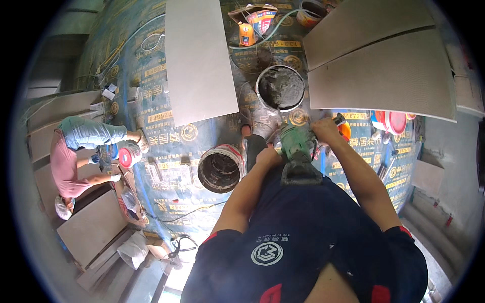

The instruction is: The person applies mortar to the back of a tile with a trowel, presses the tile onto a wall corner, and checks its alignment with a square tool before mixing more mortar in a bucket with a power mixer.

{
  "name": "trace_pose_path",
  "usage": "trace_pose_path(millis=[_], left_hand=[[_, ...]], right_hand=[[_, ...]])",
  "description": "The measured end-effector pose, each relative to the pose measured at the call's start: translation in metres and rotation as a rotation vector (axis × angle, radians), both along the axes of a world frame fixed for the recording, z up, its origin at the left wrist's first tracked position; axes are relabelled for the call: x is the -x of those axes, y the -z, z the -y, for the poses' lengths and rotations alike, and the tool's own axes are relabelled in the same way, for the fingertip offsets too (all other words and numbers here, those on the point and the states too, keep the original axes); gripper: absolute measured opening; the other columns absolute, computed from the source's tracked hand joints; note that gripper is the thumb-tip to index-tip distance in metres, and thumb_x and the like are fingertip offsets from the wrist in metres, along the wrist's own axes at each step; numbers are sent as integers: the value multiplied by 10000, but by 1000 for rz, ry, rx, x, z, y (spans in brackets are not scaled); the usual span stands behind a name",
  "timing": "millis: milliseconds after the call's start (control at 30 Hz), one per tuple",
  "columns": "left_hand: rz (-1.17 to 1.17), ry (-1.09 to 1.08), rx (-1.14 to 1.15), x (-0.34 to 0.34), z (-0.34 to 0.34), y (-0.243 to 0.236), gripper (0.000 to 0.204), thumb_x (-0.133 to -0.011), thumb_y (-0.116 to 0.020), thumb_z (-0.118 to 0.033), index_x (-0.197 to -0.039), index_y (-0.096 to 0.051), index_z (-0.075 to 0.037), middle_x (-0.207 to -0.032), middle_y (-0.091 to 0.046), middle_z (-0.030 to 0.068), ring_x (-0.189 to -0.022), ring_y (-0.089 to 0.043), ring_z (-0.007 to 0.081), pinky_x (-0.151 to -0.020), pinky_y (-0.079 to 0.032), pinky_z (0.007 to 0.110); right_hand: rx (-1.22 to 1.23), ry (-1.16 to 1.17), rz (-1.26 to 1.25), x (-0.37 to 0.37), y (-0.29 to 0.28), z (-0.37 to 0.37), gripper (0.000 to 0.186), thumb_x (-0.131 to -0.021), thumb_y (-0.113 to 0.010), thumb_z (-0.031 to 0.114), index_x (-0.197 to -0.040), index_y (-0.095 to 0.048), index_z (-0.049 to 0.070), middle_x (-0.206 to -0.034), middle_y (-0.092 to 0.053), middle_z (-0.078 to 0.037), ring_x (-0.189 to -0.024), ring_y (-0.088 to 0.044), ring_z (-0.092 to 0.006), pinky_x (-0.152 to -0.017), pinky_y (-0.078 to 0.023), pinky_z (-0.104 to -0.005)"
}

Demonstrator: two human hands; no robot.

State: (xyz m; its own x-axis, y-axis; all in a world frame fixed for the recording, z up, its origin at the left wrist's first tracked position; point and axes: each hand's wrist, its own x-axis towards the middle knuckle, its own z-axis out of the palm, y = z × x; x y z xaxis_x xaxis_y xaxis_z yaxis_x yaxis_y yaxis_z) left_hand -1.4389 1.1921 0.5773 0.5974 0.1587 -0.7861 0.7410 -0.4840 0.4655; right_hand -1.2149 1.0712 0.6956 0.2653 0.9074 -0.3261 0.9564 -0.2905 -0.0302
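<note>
The green mixer [295,141] stands right of the frame's centre, just below the bucket [258,98] of grey mortar [290,91] at upper centre. The right hand [325,130] wraps around a side handle whose dark end juts out; the left hand [269,154] is curled into a fist at the mixer's left, seemingly around a handle it hides. The mixer should feel heavy, rigid and prone to twist, best gripped by both side handles; the mortar looks thick, soft and likely to drag.
</note>
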Motion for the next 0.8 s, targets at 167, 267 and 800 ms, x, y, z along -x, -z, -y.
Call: trace_pose_path(millis=[167,267,800], left_hand=[[-21,-72,4,-4,4,-17,583,-734,-589,-322,-1191,-479,22,-1068,-622,211,-1006,-608,327,-848,-490,407],[-46,-89,12,-6,1,-31,565,-736,-594,-346,-1161,-515,17,-1075,-623,202,-1007,-608,319,-848,-490,408],[-59,-86,19,-1,-8,-51,647,-748,-586,-480,-1168,-500,4,-1060,-621,222,-990,-610,339,-837,-487,425]], right_hand=[[43,-88,41,-7,-2,-9,58,-666,-580,119,-642,-628,96,-703,-651,-97,-663,-651,-265,-568,-502,-388],[20,-123,48,-9,-3,-10,54,-656,-585,124,-637,-627,96,-678,-645,-90,-627,-646,-260,-549,-494,-386],[-5,-117,49,-2,3,-17,77,-679,-581,132,-636,-643,116,-694,-649,-78,-644,-653,-236,-540,-485,-370]])
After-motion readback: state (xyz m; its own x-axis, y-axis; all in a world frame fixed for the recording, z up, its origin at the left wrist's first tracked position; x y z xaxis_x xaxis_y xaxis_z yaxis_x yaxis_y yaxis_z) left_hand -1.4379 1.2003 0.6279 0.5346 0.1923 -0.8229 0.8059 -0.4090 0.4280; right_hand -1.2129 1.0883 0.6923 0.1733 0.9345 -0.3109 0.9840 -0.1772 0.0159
